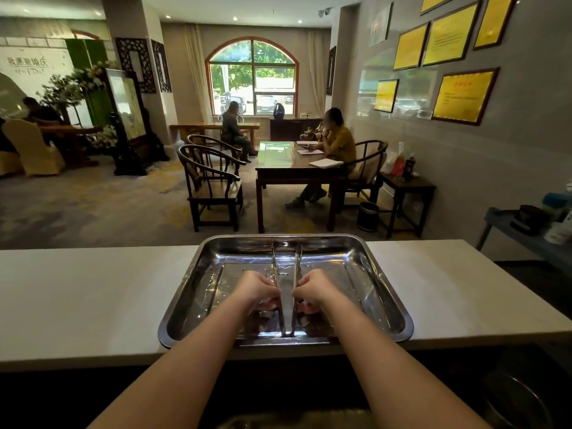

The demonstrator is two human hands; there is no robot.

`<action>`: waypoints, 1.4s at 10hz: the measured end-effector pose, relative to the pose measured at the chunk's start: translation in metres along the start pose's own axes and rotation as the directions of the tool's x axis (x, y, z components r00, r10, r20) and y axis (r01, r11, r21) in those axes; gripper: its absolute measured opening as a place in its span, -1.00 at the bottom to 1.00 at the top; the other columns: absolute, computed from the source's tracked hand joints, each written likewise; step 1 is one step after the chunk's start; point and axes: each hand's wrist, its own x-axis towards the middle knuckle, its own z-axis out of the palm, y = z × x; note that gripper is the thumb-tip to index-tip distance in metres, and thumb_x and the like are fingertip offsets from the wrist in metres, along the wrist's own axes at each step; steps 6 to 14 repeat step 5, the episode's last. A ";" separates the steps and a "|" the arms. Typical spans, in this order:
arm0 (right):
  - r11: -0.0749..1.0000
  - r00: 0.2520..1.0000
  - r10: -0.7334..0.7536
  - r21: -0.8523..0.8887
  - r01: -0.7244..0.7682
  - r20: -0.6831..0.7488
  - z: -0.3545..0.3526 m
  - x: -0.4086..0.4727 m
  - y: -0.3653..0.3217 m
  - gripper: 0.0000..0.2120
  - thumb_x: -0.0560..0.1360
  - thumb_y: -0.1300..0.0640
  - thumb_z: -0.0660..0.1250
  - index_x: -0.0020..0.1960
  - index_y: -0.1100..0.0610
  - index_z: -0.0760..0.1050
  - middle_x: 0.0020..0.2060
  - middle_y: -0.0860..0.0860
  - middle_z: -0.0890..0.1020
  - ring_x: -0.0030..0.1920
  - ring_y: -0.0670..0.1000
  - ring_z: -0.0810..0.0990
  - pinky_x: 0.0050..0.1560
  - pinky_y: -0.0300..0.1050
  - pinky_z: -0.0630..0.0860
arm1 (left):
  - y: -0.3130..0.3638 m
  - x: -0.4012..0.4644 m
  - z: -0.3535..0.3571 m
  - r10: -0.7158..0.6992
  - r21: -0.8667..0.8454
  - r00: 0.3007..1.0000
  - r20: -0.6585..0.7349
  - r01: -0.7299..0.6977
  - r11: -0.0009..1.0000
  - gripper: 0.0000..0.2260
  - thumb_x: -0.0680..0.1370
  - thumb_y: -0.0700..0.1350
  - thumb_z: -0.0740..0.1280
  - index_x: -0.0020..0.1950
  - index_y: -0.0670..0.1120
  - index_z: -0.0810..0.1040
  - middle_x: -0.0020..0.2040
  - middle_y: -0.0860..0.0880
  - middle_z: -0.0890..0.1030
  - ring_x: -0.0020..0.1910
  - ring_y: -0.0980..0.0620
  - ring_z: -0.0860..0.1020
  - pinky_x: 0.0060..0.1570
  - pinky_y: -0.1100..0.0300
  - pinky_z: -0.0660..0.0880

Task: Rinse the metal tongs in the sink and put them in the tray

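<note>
Both hands were in the steel tray on the white counter. Left hand and right hand each pinched one side of the metal tongs, which lay between them, hinge nearest the person, tips pointing away.

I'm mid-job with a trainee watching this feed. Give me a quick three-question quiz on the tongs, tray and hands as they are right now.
1. True or false: the tongs lie inside the tray.
2. Which hand touches the tongs? A. only the left hand B. only the right hand C. both
3. Fill in: the tray sits on the ____.

Key: 1. true, with the spread tips pointing away from the person. 2. C, one hand on each side of the arms. 3. counter.
</note>
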 end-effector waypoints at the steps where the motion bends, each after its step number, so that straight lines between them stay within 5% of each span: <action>1: 0.999 1.000 0.001 -0.039 -0.001 -0.001 0.000 0.000 -0.001 -0.94 0.45 0.26 0.36 -0.11 0.19 0.48 -0.36 0.06 0.49 -0.31 0.05 0.54 -0.16 -0.01 0.62 | -0.003 -0.001 0.000 0.011 0.014 1.000 0.008 -0.011 1.000 -0.95 0.46 -0.28 0.36 -0.16 -0.26 0.58 -0.28 -0.10 0.58 -0.38 0.07 0.54 -0.29 0.22 0.56; 2: 0.983 0.998 -0.050 -0.178 0.043 -0.037 -0.001 -0.004 -0.005 -0.92 0.48 0.22 0.33 -0.07 0.24 0.52 -0.23 0.09 0.59 -0.13 0.11 0.63 0.01 0.02 0.63 | 0.001 -0.001 -0.005 0.047 0.167 0.999 0.001 -0.047 0.985 -0.88 0.48 -0.18 0.36 -0.23 -0.19 0.54 -0.33 -0.08 0.56 -0.39 0.06 0.53 -0.25 0.17 0.57; 3: 0.910 0.983 -0.169 -0.395 0.127 -0.073 -0.015 -0.012 -0.017 -0.84 0.50 0.11 0.28 -0.04 0.21 0.53 -0.11 0.13 0.64 -0.09 0.11 0.62 -0.07 -0.08 0.57 | 0.020 -0.004 -0.026 0.151 0.397 0.986 0.068 -0.165 0.903 -0.85 0.50 -0.05 0.32 -0.10 -0.14 0.54 -0.20 -0.06 0.56 -0.29 0.06 0.51 -0.24 0.19 0.53; 4: 0.888 0.983 -0.152 -0.423 0.181 0.102 -0.031 -0.026 -0.036 -0.80 0.51 0.11 0.27 -0.03 0.25 0.55 -0.12 0.17 0.63 -0.20 0.05 0.57 -0.28 -0.17 0.49 | 0.041 -0.014 -0.047 -0.027 0.643 0.942 0.334 -0.207 0.738 -0.63 0.51 0.06 0.27 0.27 -0.06 0.43 0.12 -0.08 0.52 0.06 -0.02 0.50 0.08 0.05 0.49; 5: 0.882 0.968 -0.090 -0.432 0.186 0.234 -0.039 -0.034 -0.049 -0.74 0.53 0.18 0.26 0.13 0.33 0.54 0.11 0.20 0.62 -0.02 0.09 0.61 -0.04 -0.10 0.58 | 0.053 -0.024 -0.056 -0.298 0.756 0.857 0.422 -0.151 0.637 -0.55 0.52 0.08 0.24 0.38 -0.01 0.32 0.36 -0.11 0.43 0.31 -0.11 0.41 0.31 -0.12 0.33; 14: 0.882 0.968 -0.090 -0.432 0.186 0.234 -0.039 -0.034 -0.049 -0.74 0.53 0.18 0.26 0.13 0.33 0.54 0.11 0.20 0.62 -0.02 0.09 0.61 -0.04 -0.10 0.58 | 0.053 -0.024 -0.056 -0.298 0.756 0.857 0.422 -0.151 0.637 -0.55 0.52 0.08 0.24 0.38 -0.01 0.32 0.36 -0.11 0.43 0.31 -0.11 0.41 0.31 -0.12 0.33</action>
